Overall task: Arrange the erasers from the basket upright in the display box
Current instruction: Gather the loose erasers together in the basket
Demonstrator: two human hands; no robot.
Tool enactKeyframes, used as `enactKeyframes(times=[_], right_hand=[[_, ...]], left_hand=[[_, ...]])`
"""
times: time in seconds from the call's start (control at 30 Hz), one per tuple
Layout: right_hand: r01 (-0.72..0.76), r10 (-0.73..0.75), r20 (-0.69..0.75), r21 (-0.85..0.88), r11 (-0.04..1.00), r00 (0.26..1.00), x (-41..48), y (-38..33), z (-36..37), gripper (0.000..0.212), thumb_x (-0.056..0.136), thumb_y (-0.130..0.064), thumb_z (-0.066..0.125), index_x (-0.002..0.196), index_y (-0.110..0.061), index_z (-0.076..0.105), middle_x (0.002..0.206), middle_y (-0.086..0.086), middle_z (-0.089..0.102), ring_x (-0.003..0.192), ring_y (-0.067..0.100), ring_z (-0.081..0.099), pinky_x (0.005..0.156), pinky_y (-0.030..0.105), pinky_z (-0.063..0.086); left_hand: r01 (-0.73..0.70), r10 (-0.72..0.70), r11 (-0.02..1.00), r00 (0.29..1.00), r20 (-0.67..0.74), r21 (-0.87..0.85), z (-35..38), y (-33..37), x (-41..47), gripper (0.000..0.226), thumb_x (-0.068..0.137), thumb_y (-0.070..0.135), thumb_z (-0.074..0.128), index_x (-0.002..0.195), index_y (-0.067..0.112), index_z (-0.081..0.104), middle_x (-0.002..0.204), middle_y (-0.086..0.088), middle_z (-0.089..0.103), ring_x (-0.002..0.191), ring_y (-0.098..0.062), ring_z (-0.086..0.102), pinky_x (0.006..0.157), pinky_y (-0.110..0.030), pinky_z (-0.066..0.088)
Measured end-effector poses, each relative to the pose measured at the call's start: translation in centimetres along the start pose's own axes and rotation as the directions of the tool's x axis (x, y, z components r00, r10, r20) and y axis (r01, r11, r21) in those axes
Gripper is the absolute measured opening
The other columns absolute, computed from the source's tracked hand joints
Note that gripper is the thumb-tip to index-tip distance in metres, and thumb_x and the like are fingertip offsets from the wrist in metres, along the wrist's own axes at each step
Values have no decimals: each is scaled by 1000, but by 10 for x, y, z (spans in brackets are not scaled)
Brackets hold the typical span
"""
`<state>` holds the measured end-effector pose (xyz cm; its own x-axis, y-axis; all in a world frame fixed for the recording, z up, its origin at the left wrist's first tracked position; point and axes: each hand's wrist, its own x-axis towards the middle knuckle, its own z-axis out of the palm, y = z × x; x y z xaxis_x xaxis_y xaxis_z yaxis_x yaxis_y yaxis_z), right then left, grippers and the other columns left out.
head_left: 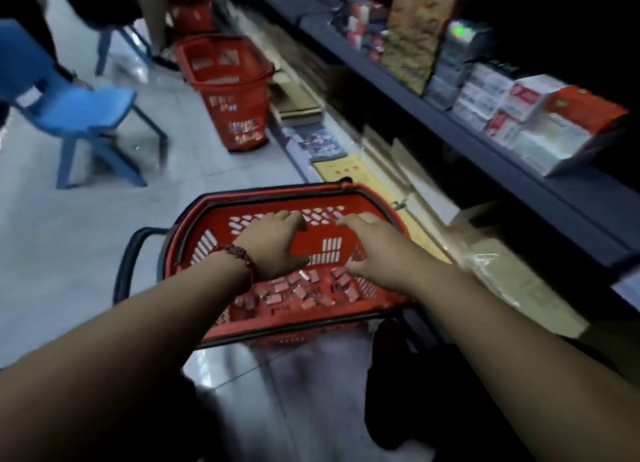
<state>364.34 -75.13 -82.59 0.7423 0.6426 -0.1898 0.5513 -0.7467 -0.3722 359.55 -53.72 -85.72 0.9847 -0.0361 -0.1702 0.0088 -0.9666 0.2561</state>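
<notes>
Your left hand and right hand are hovering inside the red plastic basket above small pink erasers. All your fingers are lying loosely open.

Erasers, apparently, lie in the basket, left of the shelf.

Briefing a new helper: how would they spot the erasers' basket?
Beside the dark shelving, find the nearest red plastic shopping basket, with the left hand and right hand inside. It sits lower than the red basket near the blue plastic chair, and small wrapped erasers litter its bottom.
</notes>
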Motion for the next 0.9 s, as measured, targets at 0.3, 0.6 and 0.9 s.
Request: enactKeyframes(times=[0.3, 0.6, 0.9], right_hand=[[-79, 107, 383, -90, 993, 917, 96, 28, 72, 108, 68, -34, 91, 155, -22, 28, 153, 11, 42, 137, 30, 45, 112, 35, 40], [-97, 249, 580, -281, 955, 776, 200, 94, 160, 105, 71, -33, 90, 154, -17, 28, 152, 13, 44, 134, 31, 49, 105, 33, 44], [17, 170, 546, -320, 947, 820, 222, 141, 247, 99, 78, -38, 78, 157, -25, 20, 163, 9, 22, 145, 32, 32, 119, 41, 32]], left_hand=[[53, -144, 963, 931, 337, 264, 79, -87, 35, 66, 89, 47, 73, 143, 23, 43, 143, -6, 49, 134, -28, 46, 111, -45, 41], [104, -236, 962, 778, 583, 251, 177, -150, 118, 66, 94, 6, 66, 153, 10, 36, 153, -22, 38, 141, -39, 40, 115, -48, 41], [172, -236, 971, 773, 589, 164, 247, -202, 121, 68, 102, 46, 54, 153, 9, 30, 154, -23, 33, 138, -42, 42, 110, -48, 40]])
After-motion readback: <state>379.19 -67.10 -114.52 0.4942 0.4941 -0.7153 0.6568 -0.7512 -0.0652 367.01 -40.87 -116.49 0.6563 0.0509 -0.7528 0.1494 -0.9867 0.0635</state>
